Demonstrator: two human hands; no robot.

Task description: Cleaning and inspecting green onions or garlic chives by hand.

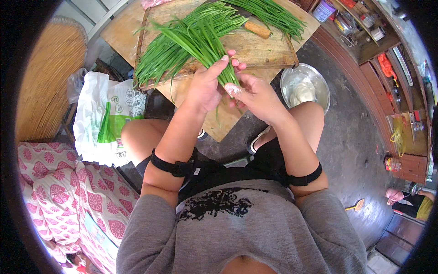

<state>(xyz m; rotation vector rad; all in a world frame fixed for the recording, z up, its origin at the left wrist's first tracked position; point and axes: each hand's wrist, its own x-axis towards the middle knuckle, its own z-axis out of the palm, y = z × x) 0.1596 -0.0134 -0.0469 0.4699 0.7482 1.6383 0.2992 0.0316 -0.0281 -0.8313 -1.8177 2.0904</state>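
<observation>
My left hand (207,84) is closed around the lower part of a bunch of green Chinese chives (202,44), its thumb lying across the stalks. At the stalk ends, my right hand (256,94) touches the same bunch with bent fingers; white residue is on its thumb. Behind the held bunch, a pile of chives (164,58) lies on a wooden cutting board (267,54). A wooden handle (257,29) sticks out beside the pile; the rest of that tool is mostly hidden. More chives (273,15) lie at the board's far right.
A metal bowl (326,89) holding pale dough (303,92) stands on the floor by my right knee. A white and green plastic bag (113,120) is at the left, near patterned fabric (51,185). Wooden shelves (376,44) line the right side. Part of another person (415,203) shows at the far right.
</observation>
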